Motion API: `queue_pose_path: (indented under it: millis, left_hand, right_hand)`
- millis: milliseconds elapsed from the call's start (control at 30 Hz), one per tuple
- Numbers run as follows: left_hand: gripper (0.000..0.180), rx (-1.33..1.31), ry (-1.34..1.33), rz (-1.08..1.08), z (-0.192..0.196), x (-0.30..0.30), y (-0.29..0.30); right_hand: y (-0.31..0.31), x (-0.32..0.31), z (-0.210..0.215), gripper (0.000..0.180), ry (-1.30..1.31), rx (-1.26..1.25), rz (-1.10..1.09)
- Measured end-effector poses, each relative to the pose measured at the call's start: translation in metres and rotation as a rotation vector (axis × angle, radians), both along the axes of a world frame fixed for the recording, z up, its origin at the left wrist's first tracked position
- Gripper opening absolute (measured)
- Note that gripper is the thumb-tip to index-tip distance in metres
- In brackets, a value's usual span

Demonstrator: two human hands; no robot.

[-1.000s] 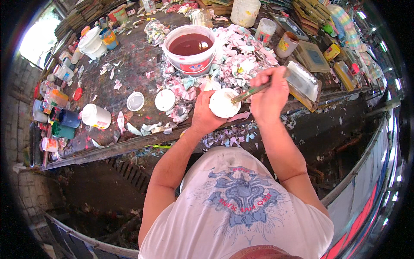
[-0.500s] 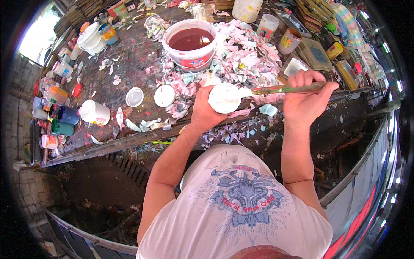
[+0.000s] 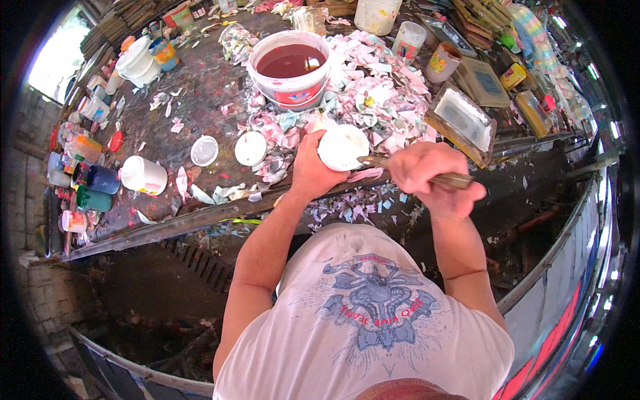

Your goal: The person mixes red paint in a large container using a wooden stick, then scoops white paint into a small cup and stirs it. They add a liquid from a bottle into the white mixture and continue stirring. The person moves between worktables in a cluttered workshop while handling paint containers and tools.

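My left hand (image 3: 313, 165) is closed around a small round tub (image 3: 343, 147) of white, paint-like stuff, held at the table's near edge. To its right, my right hand (image 3: 432, 172) is wrapped around a flat, stained stick (image 3: 455, 180). The stick's far end reaches the tub's right rim, and its other end sticks out past my fingers; the middle is hidden in my grip. Just beyond the tub stands a white bucket (image 3: 265, 84) of dark red liquid, among a heap of pink and white scraps (image 3: 383, 73).
Two white lids (image 3: 205, 151) lie left of the tub, near a white pot (image 3: 144, 175). Several paint jars (image 3: 103, 177) line the left edge. A wooden frame with a pale panel (image 3: 462, 120) lies beyond my right hand, with cups (image 3: 443, 63) and more frames behind it.
My right hand has moved left and slightly down, bringing the stick closer to the tub and changing its angle. The framed panel behind shows more fully. My left hand stays nearly in place.
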State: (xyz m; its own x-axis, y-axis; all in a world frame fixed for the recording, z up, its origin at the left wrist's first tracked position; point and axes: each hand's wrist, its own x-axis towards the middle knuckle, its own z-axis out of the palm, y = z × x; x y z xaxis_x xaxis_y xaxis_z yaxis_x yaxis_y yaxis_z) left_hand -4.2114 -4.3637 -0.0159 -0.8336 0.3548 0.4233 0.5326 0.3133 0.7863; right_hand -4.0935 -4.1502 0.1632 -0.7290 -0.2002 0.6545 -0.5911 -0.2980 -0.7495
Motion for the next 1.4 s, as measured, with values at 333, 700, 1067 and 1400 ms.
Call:
queue_pose_path:
  millis: [333, 700, 1067, 1400]
  left_hand:
    - [0.102, -0.028, -0.025, -0.018, 0.004, 0.001, -0.001]
    - [0.094, -0.042, 0.139, -0.053, 0.001, -0.003, 0.000]
    - [0.093, -0.013, 0.150, -0.063, 0.003, -0.001, 0.000]
    - [0.090, -0.010, 0.166, -0.028, 0.015, 0.003, 0.002]
  right_hand:
    - [0.050, 0.028, 0.071, 0.078, 0.121, -0.178, 0.042]
    - [0.052, 0.020, 0.059, 0.052, -0.089, -0.683, -0.469]
    - [-0.019, -0.061, -0.010, 0.042, -0.251, -0.745, -0.753]
    - [0.058, -0.024, 0.023, 0.052, -0.204, -0.655, -0.925]
